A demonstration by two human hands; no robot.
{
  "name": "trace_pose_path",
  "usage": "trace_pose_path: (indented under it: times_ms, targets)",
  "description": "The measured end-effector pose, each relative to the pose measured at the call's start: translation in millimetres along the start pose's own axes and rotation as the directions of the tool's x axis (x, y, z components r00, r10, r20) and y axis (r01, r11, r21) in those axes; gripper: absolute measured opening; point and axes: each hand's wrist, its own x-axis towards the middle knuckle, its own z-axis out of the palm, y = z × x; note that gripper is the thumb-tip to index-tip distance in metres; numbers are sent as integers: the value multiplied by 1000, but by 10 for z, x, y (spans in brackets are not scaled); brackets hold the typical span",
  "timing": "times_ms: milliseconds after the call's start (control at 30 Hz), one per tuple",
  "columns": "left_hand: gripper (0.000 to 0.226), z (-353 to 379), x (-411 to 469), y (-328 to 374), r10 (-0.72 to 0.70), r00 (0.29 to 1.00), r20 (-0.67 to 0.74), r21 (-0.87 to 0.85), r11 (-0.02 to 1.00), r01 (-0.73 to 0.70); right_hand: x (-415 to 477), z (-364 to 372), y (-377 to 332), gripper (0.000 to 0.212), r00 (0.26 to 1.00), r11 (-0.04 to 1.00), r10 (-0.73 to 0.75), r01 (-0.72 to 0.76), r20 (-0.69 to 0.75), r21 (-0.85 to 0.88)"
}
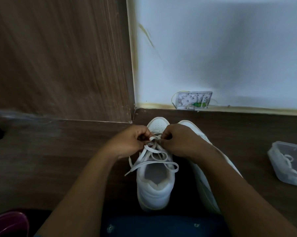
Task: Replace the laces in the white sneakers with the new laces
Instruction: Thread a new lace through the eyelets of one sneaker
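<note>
Laces (152, 161) trail loose over a white sneaker (154, 189) on the dark floor (58, 159), its long axis running away from the person, toe toward the wall (212, 48). Left hand (129, 142) and right hand (180, 142), fingers curled, each pinch lace at the toe-end eyelets. Second sneaker (202, 183) lies parallel, just right.

**Corner where wood is meeting white wall**

I am looking down into a corner. A brown wood-grain panel (58, 57) is rising on my left, and a white wall (221, 48) is running off to my right, with soft shadows lying across it. A yellowish strip (246, 109) is edging the wall's foot. A small wall box (193, 100) with thin wires is sitting low on the wall, just above that strip. A dark wood-look floor (41, 159) is stretching under me in dim light.
</note>
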Motion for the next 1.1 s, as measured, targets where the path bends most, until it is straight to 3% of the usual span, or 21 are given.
trace_pose_path:
  times_ms: [267, 533, 767, 900, 1000, 1100]
  targets:
    - [34, 21, 26, 27, -78, 997, 12, 81, 994, 77, -4, 0, -21, 22, 1000, 989, 20, -19, 0, -144]
    - [17, -23, -47, 31, -56, 998, 26, -1, 998, 56, -17, -27, 28, 27, 997, 998, 59, -59, 49, -9]
    - [21, -28, -117, 126, 1, 999, 46, -69, 998, 2, -13, -40, 96, 15, 998, 996, 9, -4, -55, 85]
    - [64, -36, -225, 192, -48, 989, 139, 71, 997, 39, -62, -126, 86, 22, 992, 969, -17, -14, 123, 246]
    - [70, 18, -255, 227, -77, 985, 156, 194, 980, 46, -115, -160, 75, 31, 975, 969, -80, 27, 206, 247]
    - [66, 36, -269, 303, -62, 994, 91, 359, 933, 25, -129, -132, 71, 34, 970, 977, -156, 124, 187, 174]
